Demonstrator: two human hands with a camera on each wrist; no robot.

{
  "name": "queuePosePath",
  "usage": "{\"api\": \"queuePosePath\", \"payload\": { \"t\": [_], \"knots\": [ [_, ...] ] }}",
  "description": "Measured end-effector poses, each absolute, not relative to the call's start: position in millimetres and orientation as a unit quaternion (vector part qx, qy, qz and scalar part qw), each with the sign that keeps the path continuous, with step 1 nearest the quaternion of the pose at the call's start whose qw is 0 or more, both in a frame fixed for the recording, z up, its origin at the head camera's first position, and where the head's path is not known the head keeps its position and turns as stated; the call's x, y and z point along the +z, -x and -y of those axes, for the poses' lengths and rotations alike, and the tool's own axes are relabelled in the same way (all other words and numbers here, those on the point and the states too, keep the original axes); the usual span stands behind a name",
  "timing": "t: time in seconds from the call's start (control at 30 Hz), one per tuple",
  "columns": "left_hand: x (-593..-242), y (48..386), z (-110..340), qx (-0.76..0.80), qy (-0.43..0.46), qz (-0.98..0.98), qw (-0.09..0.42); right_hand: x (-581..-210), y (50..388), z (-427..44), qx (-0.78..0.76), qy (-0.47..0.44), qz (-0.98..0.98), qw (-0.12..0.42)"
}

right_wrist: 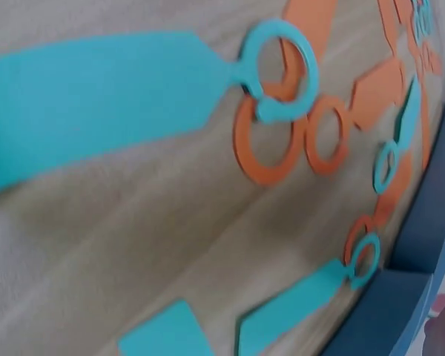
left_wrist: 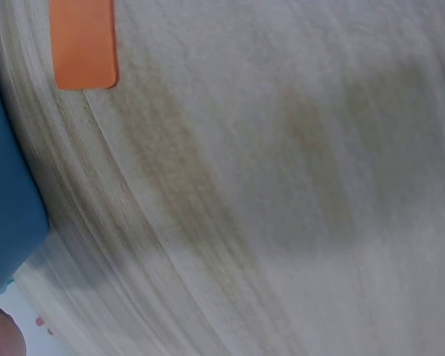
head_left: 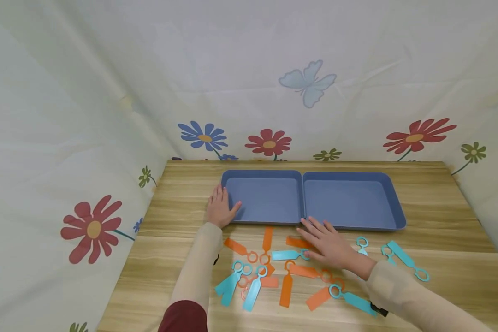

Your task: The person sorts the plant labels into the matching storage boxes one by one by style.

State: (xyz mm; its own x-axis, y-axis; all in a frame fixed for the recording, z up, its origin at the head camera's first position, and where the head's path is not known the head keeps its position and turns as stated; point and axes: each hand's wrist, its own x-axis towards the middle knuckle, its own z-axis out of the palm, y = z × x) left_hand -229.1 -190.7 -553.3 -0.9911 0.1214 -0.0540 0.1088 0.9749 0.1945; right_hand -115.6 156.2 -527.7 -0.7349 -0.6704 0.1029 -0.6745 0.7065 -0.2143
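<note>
Two blue shallow trays stand side by side on the table, a left tray and a right tray. At the left tray's left side lies my left hand, its fingers extended along the rim and the thumb spread over the front corner. My right hand has its fingers stretched out, fingertips at the front edge where the trays meet. Under and around it lie flat tags with ring ends: orange tags and turquoise tags, some overlapping. The right wrist view shows a turquoise tag up close.
More turquoise tags lie right of my right hand. The wooden tabletop extends left of the trays. Behind it hangs a white curtain printed with flowers and a butterfly.
</note>
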Motion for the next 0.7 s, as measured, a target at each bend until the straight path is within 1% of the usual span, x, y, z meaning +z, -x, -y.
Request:
{"api": "queuePosePath", "payload": {
  "t": [0.33,0.53,0.7],
  "knots": [
    [-558,230,192,0.107,-0.063,-0.992,0.027,-545,106,-147,0.081,-0.427,0.900,0.046],
    [-558,230,193,0.111,-0.066,-0.991,0.024,-554,103,-139,0.099,-0.437,0.893,0.032],
    [-557,229,192,0.107,-0.064,-0.991,0.036,-558,102,-135,0.105,-0.437,0.893,0.029]
  ]
}}
